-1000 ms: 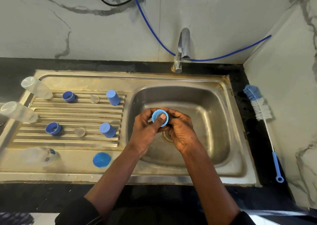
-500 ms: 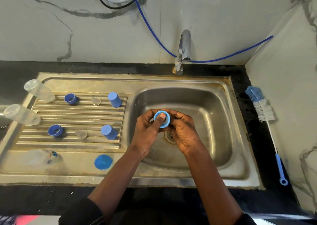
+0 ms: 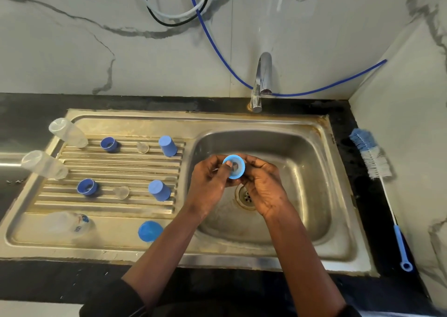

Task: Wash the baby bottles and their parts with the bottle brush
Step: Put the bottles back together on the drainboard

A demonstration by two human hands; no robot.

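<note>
Left hand and right hand both pinch the blue plastic bottle ring over the steel sink basin, probably so runoff drains. Blue-and-white bristle bottle brush lies well right of the hands, untouched, on the black bench.

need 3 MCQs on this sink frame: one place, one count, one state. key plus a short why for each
1. Where does the bottle brush lie?
A in the basin
B on the black counter right of the sink
C on the drainboard

2. How many clear bottles are on the drainboard side?
A one
B five
C three

3. The blue ring is:
A gripped by the left hand and right hand over the basin
B lying on the drainboard
C lying in the basin

Key:
1 B: the brush lies along the counter by the right wall.
2 C: three bottles show along the left side.
3 A: fingers of both hands curl round the ring above the basin.
</note>
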